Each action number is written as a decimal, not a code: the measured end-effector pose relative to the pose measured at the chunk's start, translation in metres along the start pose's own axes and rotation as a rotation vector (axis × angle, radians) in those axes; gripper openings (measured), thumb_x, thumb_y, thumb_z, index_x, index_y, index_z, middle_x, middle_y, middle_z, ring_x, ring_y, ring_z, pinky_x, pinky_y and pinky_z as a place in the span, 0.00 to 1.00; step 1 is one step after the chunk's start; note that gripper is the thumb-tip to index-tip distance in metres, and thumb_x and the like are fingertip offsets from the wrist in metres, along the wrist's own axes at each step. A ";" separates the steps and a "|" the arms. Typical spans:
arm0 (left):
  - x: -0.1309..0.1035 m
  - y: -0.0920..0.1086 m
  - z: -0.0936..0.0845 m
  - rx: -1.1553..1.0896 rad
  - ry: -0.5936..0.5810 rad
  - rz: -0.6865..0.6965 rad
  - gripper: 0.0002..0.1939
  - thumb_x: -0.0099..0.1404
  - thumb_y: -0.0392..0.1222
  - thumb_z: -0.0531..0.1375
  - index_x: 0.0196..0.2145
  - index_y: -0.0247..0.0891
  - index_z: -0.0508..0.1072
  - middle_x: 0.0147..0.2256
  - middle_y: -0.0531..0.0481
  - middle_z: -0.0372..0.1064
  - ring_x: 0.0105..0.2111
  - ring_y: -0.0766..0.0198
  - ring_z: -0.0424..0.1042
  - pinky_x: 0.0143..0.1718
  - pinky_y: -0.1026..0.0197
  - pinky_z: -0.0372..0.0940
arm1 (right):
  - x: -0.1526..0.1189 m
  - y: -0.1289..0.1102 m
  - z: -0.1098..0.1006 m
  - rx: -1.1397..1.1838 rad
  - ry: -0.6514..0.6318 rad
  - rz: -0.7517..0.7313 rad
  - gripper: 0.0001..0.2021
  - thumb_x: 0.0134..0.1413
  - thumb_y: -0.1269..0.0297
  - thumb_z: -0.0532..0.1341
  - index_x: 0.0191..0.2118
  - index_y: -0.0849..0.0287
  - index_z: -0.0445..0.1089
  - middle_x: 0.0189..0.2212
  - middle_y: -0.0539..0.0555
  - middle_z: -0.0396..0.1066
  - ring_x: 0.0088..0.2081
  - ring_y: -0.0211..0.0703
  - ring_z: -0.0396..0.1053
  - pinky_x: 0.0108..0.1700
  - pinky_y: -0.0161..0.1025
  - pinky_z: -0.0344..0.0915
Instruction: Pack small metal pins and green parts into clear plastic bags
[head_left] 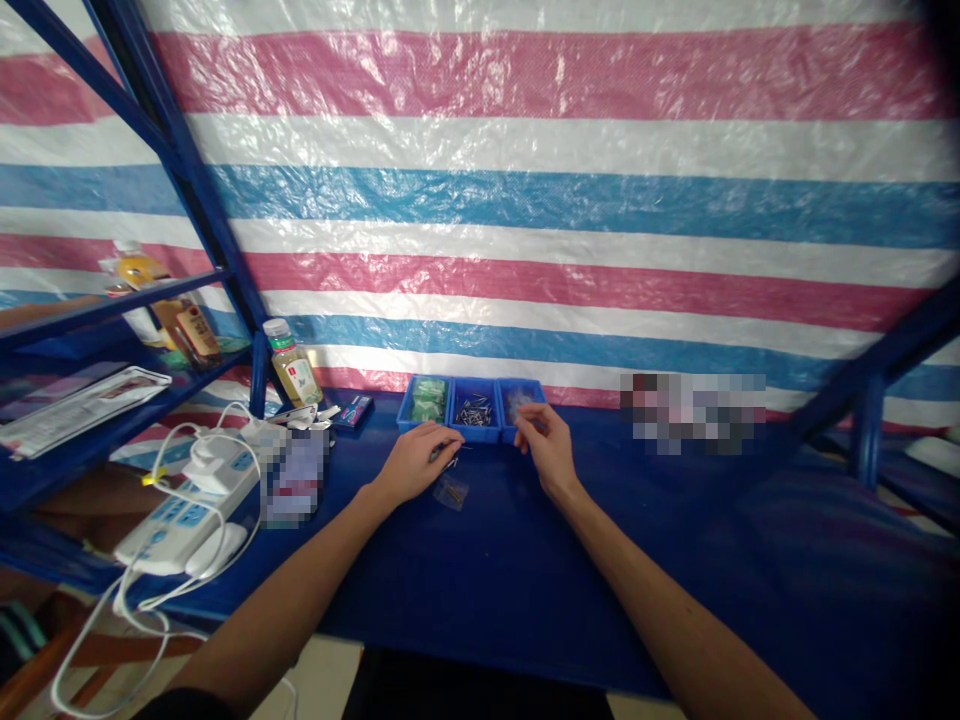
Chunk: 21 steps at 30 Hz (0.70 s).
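Note:
My left hand (417,462) rests on the blue table just in front of the bins, its fingers curled together over a few loose screws (451,462). What it grips, if anything, is too small to make out. Right below it lies a small clear plastic bag (451,492) with brownish pieces inside. My right hand (547,446) is at the front edge of the right blue bin (531,386), which has clear plastic bags (517,402) in it. Its fingers are bent in a pinch, with the contents unclear. Metal screws (474,410) fill the middle bin (475,436).
Green-and-white packets (429,400) sit in the left bin (402,414). To the left are a small dark blue box (353,412), a bottle (292,368) and a white power strip (187,512) with tangled cables. Blue metal posts frame both sides; a striped sheet (525,210) hangs behind.

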<state>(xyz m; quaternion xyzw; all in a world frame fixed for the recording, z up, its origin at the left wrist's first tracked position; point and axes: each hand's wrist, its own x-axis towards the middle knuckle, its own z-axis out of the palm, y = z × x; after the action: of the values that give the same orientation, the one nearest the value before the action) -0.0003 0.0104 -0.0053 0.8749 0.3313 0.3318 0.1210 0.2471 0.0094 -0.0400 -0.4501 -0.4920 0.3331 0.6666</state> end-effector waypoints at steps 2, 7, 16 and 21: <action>0.000 -0.003 0.000 0.049 -0.041 -0.033 0.11 0.73 0.45 0.56 0.43 0.43 0.79 0.39 0.49 0.78 0.36 0.61 0.75 0.41 0.61 0.67 | -0.004 -0.002 0.002 -0.074 -0.058 -0.026 0.08 0.55 0.59 0.63 0.38 0.57 0.70 0.22 0.46 0.65 0.21 0.37 0.63 0.22 0.35 0.58; -0.003 -0.012 0.003 0.174 -0.139 -0.163 0.09 0.69 0.45 0.61 0.42 0.46 0.80 0.28 0.54 0.77 0.26 0.63 0.72 0.28 0.64 0.58 | -0.020 -0.006 0.012 -0.401 -0.338 -0.232 0.06 0.59 0.63 0.61 0.39 0.55 0.74 0.28 0.50 0.70 0.26 0.41 0.65 0.31 0.39 0.61; -0.001 -0.014 -0.007 0.250 -0.139 -0.167 0.10 0.70 0.48 0.59 0.39 0.46 0.80 0.27 0.54 0.76 0.25 0.64 0.71 0.27 0.64 0.54 | -0.038 -0.018 0.022 -0.676 -0.750 -0.416 0.13 0.57 0.52 0.68 0.42 0.54 0.74 0.36 0.54 0.71 0.35 0.46 0.68 0.38 0.41 0.63; -0.001 -0.011 -0.008 0.236 -0.148 -0.180 0.11 0.71 0.47 0.58 0.39 0.45 0.80 0.27 0.54 0.75 0.25 0.65 0.70 0.27 0.64 0.53 | -0.049 -0.028 0.031 -0.734 -0.853 -0.505 0.26 0.45 0.44 0.74 0.43 0.55 0.72 0.43 0.57 0.72 0.45 0.53 0.68 0.48 0.46 0.65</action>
<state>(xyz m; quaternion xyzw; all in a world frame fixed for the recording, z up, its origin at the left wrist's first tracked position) -0.0117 0.0176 -0.0045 0.8719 0.4352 0.2130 0.0708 0.2036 -0.0357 -0.0284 -0.3468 -0.8892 0.1247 0.2710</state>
